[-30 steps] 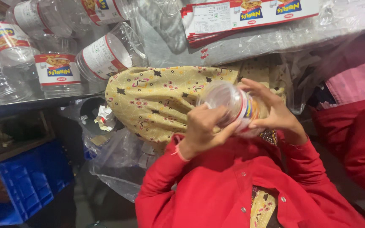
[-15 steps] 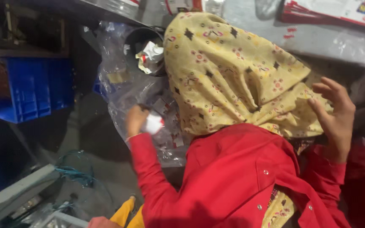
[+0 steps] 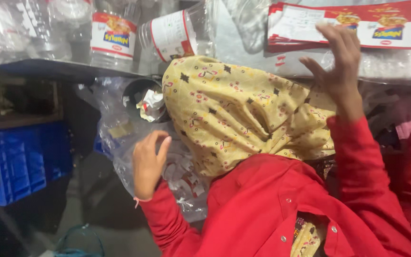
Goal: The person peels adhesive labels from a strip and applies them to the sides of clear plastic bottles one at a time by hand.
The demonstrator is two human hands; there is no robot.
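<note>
At twelve o'clock, the stack of labels (image 3: 348,24) is reached by the right hand (image 3: 336,62) — fingers apart, empty; a single label must be pinched. The left hand (image 3: 149,162) hangs open over the scrap bag (image 3: 120,143).

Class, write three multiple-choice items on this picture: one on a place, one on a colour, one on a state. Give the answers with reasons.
1. Where is the right hand?
A. raised near the stack of labels
B. inside the crate
C. on the floor

2. What colour is the crate?
A. green
B. blue
C. white

3. How is the left hand?
A. gripping a jar
B. closed in a fist
C. empty, fingers curled, over the plastic bag

Answers:
1 A: the open hand is up at the table edge, just below the labels.
2 B: the crate at the left is blue.
3 C: nothing shows in the hand, and the clear bag of scraps lies behind it.
</note>
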